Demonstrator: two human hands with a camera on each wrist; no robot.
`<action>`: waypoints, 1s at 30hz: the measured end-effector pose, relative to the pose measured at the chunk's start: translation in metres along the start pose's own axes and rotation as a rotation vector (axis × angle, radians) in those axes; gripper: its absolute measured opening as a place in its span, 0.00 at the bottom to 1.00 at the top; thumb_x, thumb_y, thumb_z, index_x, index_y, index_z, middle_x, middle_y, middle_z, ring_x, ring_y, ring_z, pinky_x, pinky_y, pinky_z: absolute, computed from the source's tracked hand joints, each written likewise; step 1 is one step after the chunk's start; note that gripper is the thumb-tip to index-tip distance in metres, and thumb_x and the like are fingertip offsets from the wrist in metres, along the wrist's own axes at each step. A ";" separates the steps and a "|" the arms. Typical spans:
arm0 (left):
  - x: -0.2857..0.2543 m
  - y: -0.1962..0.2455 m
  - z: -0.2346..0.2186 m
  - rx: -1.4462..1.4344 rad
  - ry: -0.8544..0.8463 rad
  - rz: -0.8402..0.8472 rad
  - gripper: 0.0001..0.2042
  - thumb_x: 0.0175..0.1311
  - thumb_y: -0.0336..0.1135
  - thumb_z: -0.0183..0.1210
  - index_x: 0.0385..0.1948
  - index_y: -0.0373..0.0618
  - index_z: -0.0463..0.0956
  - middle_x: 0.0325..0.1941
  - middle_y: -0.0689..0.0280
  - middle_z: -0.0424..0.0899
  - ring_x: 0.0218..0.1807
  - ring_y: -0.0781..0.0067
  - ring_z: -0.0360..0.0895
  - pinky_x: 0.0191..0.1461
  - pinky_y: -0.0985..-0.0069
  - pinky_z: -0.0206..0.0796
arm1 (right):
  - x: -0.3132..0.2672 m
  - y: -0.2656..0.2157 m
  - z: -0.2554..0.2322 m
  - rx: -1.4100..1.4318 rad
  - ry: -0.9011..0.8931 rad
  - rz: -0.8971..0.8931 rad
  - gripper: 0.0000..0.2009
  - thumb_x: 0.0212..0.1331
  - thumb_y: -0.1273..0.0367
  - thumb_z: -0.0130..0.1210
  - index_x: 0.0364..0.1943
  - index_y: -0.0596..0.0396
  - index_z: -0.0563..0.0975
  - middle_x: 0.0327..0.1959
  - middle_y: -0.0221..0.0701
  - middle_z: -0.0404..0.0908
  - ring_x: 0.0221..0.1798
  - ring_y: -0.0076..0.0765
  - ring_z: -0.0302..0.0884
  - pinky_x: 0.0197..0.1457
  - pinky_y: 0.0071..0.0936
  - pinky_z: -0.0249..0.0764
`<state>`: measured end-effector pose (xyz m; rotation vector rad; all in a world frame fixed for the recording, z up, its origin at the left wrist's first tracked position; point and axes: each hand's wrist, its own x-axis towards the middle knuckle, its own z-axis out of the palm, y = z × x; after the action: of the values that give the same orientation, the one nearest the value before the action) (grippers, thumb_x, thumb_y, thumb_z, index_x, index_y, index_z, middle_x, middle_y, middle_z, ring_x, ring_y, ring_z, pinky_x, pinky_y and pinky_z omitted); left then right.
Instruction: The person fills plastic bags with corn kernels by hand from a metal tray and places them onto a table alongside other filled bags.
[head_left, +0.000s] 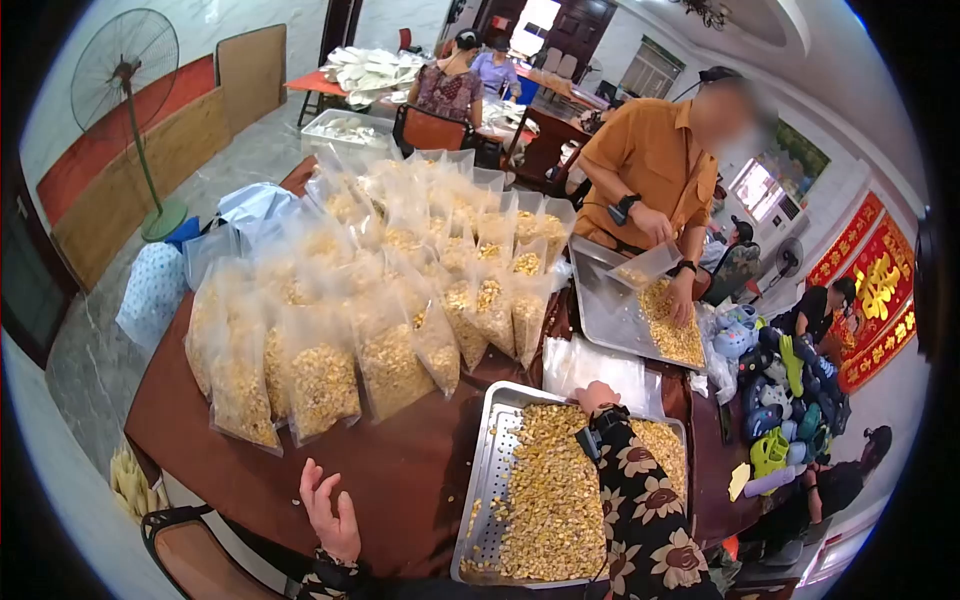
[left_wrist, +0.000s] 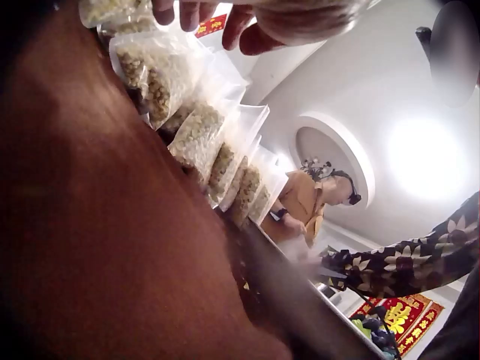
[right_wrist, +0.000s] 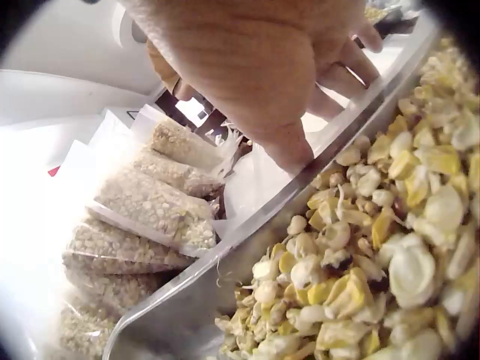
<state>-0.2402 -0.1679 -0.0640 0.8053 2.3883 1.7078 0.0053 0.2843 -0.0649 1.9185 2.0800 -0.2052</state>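
Note:
My right hand (head_left: 598, 398) reaches over the far rim of a perforated metal tray (head_left: 492, 430) of yellow kernels (head_left: 550, 490). In the right wrist view the hand (right_wrist: 262, 67) has its fingers extended down onto flat clear bags (right_wrist: 255, 180) beyond the rim; whether it pinches one cannot be told. My left hand (head_left: 332, 515) is raised above the brown tabletop (head_left: 400, 480), fingers apart and slightly bent, holding nothing. Filled clear bags (head_left: 390, 365) stand upright in rows beyond it, and show beside the left hand (left_wrist: 300, 22) in the left wrist view.
Across the table a person in an orange shirt (head_left: 640, 150) handles a clear container (head_left: 645, 265) over a second metal tray (head_left: 600, 290). Colourful clogs (head_left: 770, 450) are piled at the right. A chair (head_left: 205, 555) stands at the near left, a fan (head_left: 135, 120) behind.

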 end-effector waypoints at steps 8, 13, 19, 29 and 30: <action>-0.002 0.007 -0.005 -0.057 -0.014 0.042 0.12 0.57 0.27 0.50 0.43 0.38 0.72 0.65 0.56 0.61 0.59 0.59 0.65 0.63 0.65 0.56 | -0.017 0.026 -0.005 -0.349 0.118 -0.317 0.14 0.61 0.61 0.41 0.37 0.46 0.79 0.41 0.34 0.80 0.48 0.44 0.77 0.45 0.48 0.70; -0.002 0.041 -0.004 -0.202 -0.090 0.093 0.14 0.54 0.22 0.52 0.44 0.38 0.72 0.60 0.55 0.65 0.58 0.57 0.66 0.61 0.65 0.59 | -0.073 0.047 -0.023 -0.220 0.261 -0.476 0.14 0.63 0.62 0.39 0.34 0.51 0.77 0.30 0.40 0.80 0.38 0.51 0.77 0.43 0.48 0.67; -0.024 0.090 0.030 -0.550 -0.532 -0.008 0.19 0.60 0.26 0.53 0.55 0.35 0.66 0.59 0.57 0.67 0.60 0.63 0.66 0.63 0.68 0.58 | -0.201 0.052 -0.037 0.035 0.362 -0.649 0.10 0.60 0.67 0.42 0.36 0.53 0.75 0.26 0.42 0.79 0.34 0.51 0.77 0.42 0.46 0.66; -0.076 0.103 0.097 -0.892 -0.964 -0.796 0.26 0.67 0.35 0.50 0.64 0.40 0.52 0.60 0.57 0.68 0.59 0.61 0.69 0.59 0.65 0.66 | -0.348 0.040 0.028 0.398 0.189 -0.909 0.10 0.58 0.68 0.45 0.42 0.53 0.73 0.35 0.36 0.78 0.41 0.43 0.77 0.43 0.39 0.68; -0.079 0.109 0.099 -0.862 -0.936 -0.694 0.22 0.68 0.33 0.47 0.63 0.40 0.54 0.61 0.55 0.68 0.57 0.58 0.72 0.56 0.65 0.69 | -0.354 0.043 0.036 0.417 0.181 -0.895 0.10 0.58 0.68 0.45 0.42 0.53 0.73 0.35 0.36 0.78 0.41 0.43 0.77 0.43 0.39 0.68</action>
<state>-0.0963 -0.0952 -0.0197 0.3858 0.9725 1.3607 0.0735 -0.0578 0.0168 1.0418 3.0808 -0.7180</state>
